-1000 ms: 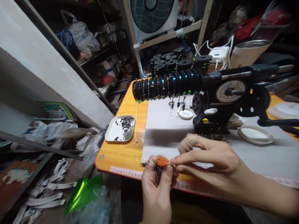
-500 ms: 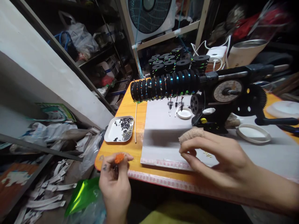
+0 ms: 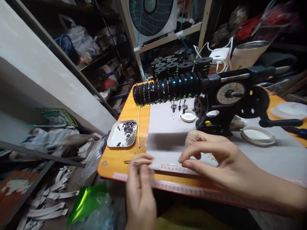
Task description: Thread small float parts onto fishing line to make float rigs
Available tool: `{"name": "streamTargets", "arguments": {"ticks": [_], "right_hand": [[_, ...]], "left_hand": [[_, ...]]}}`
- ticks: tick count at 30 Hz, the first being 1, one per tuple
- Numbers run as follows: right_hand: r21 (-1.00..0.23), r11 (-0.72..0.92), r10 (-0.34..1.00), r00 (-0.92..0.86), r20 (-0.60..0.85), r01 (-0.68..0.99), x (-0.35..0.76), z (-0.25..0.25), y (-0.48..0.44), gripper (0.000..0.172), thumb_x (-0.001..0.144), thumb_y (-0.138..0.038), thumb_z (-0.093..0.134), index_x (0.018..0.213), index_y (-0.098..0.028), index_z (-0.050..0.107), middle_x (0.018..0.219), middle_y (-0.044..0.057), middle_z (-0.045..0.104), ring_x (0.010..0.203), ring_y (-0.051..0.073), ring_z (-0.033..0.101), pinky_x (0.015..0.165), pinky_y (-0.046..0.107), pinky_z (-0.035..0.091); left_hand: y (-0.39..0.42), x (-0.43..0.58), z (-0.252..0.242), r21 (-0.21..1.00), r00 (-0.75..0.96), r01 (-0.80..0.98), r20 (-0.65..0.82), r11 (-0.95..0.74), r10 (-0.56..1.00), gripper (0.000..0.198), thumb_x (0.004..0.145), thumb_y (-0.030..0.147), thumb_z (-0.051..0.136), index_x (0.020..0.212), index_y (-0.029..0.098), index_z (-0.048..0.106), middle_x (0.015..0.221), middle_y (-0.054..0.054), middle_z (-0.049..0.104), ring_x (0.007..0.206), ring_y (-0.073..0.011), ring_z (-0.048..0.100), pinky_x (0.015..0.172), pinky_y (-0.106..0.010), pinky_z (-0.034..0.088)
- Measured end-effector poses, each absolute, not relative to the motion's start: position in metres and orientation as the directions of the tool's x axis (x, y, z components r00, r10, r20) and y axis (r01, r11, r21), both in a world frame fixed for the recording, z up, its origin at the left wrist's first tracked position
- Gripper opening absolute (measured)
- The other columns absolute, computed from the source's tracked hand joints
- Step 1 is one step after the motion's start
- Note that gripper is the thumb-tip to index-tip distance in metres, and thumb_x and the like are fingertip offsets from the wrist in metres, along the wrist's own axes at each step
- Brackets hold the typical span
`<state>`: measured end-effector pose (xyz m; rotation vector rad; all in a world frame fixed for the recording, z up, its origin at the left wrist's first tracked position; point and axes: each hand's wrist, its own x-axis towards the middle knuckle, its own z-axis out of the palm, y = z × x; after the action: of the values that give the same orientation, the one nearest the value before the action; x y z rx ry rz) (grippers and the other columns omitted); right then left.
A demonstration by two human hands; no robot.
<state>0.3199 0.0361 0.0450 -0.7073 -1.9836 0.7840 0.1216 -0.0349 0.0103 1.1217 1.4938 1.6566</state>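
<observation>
My left hand (image 3: 142,182) is over the table's front edge with fingers curled in toward the thumb, slightly blurred. Whatever it may hold is hidden. Beside its fingertips lies a thin dark piece (image 3: 127,162). Over the grey board (image 3: 165,156), my right hand (image 3: 216,156) has thumb and index tips nearly together. Anything between them is too small to make out. Beige wrap covers one of its fingers. Behind it stands a black winding machine (image 3: 222,110) with a dial and gears; its shaft carries a row of black foam spools (image 3: 168,88) wound with beaded line.
A white tray (image 3: 115,135) of small black and metal pieces sits at left. White dishes (image 3: 257,135) and tiny gold-coloured bits (image 3: 211,157) lie on the board. A crank handle (image 3: 283,123) juts out at right. Measuring tape (image 3: 172,185) runs along the front edge.
My left hand has moved right, toward my right hand, and turned; the orange piece seen in it before no longer shows. My right hand has shifted slightly left, its fingertips still nearly together.
</observation>
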Motion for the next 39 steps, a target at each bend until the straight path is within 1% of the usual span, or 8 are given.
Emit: {"name": "streamTargets", "arguments": {"ticks": [3, 6, 9, 12, 14, 19, 24, 39], "right_hand": [[-0.788, 0.608, 0.738, -0.431, 0.519, 0.095, 0.319, 0.040, 0.036, 0.011, 0.093, -0.020, 0.069, 0.084, -0.020, 0.077, 0.076, 0.002, 0.067, 0.069, 0.011, 0.063, 0.061, 0.021, 0.050], [-0.793, 0.603, 0.742, -0.423, 0.520, 0.082, 0.318, 0.036, 0.036, 0.011, 0.092, -0.020, 0.071, 0.088, -0.019, 0.081, 0.080, 0.004, 0.070, 0.072, 0.012, 0.067, 0.061, 0.020, 0.053], [-0.763, 0.636, 0.724, -0.428, 0.541, 0.112, 0.318, 0.037, 0.035, 0.012, 0.092, -0.018, 0.070, 0.090, -0.019, 0.081, 0.080, 0.005, 0.070, 0.073, 0.012, 0.067, 0.061, 0.019, 0.053], [-0.737, 0.662, 0.712, -0.426, 0.558, 0.140, 0.317, 0.039, 0.034, 0.013, 0.092, -0.014, 0.067, 0.087, -0.017, 0.078, 0.079, 0.005, 0.069, 0.073, 0.013, 0.066, 0.062, 0.020, 0.053], [-0.732, 0.665, 0.709, -0.433, 0.557, 0.146, 0.317, 0.040, 0.033, 0.012, 0.092, -0.013, 0.065, 0.085, -0.017, 0.075, 0.079, 0.005, 0.068, 0.073, 0.013, 0.065, 0.063, 0.021, 0.053], [-0.714, 0.688, 0.686, -0.442, 0.578, 0.133, 0.318, 0.038, 0.036, 0.013, 0.092, -0.012, 0.066, 0.086, -0.018, 0.076, 0.080, 0.005, 0.069, 0.073, 0.013, 0.066, 0.063, 0.020, 0.053], [-0.657, 0.734, 0.657, -0.425, 0.623, 0.172, 0.320, 0.037, 0.040, 0.012, 0.092, -0.014, 0.068, 0.087, -0.019, 0.077, 0.080, 0.004, 0.069, 0.073, 0.012, 0.067, 0.063, 0.019, 0.054], [-0.662, 0.731, 0.652, -0.454, 0.607, 0.165, 0.319, 0.037, 0.041, 0.016, 0.095, -0.019, 0.066, 0.085, -0.020, 0.077, 0.079, 0.005, 0.069, 0.071, 0.013, 0.068, 0.060, 0.018, 0.054]], "left_hand": [[-0.036, 0.153, 0.004, 0.970, -0.124, -0.240, -0.060, 0.028, 0.990, 0.035, 0.098, 0.049, 0.059, 0.086, 0.017, 0.067, 0.073, 0.001, 0.055, 0.054, -0.0076, 0.037, 0.054, -0.022, 0.034], [-0.034, 0.169, 0.003, 0.926, -0.049, -0.365, -0.122, 0.096, 0.991, 0.041, 0.092, 0.055, 0.066, 0.086, 0.015, 0.067, 0.064, 0.004, 0.044, 0.057, -0.0079, 0.036, 0.054, -0.020, 0.033], [-0.033, 0.174, 0.005, 0.944, -0.089, -0.309, -0.151, 0.117, 0.984, 0.044, 0.089, 0.059, 0.068, 0.084, 0.015, 0.067, 0.066, 0.002, 0.047, 0.065, -0.0115, 0.048, 0.058, -0.020, 0.039], [-0.034, 0.176, 0.006, 0.973, -0.148, -0.212, -0.124, 0.091, 0.981, 0.044, 0.089, 0.060, 0.067, 0.083, 0.016, 0.069, 0.074, -0.003, 0.061, 0.079, -0.0178, 0.060, 0.071, -0.025, 0.048], [-0.035, 0.178, 0.003, 0.967, -0.175, -0.244, -0.123, 0.078, 0.977, 0.038, 0.089, 0.056, 0.069, 0.089, 0.017, 0.069, 0.083, -0.005, 0.068, 0.082, -0.0189, 0.063, 0.075, -0.026, 0.050], [-0.036, 0.181, -0.005, 0.886, -0.297, -0.458, -0.075, -0.073, 0.952, 0.027, 0.090, 0.047, 0.072, 0.086, 0.022, 0.061, 0.072, 0.003, 0.060, 0.063, -0.0100, 0.055, 0.061, -0.019, 0.046], [-0.035, 0.173, -0.007, 0.880, -0.371, -0.407, 0.087, -0.245, 0.925, 0.019, 0.097, 0.037, 0.066, 0.085, 0.023, 0.058, 0.066, 0.004, 0.053, 0.061, -0.0106, 0.047, 0.058, -0.021, 0.039], [-0.036, 0.171, -0.013, 0.883, -0.354, -0.399, 0.100, -0.247, 0.930, 0.022, 0.100, 0.037, 0.061, 0.084, 0.023, 0.056, 0.067, 0.004, 0.053, 0.062, -0.0118, 0.045, 0.059, -0.023, 0.036]]}}
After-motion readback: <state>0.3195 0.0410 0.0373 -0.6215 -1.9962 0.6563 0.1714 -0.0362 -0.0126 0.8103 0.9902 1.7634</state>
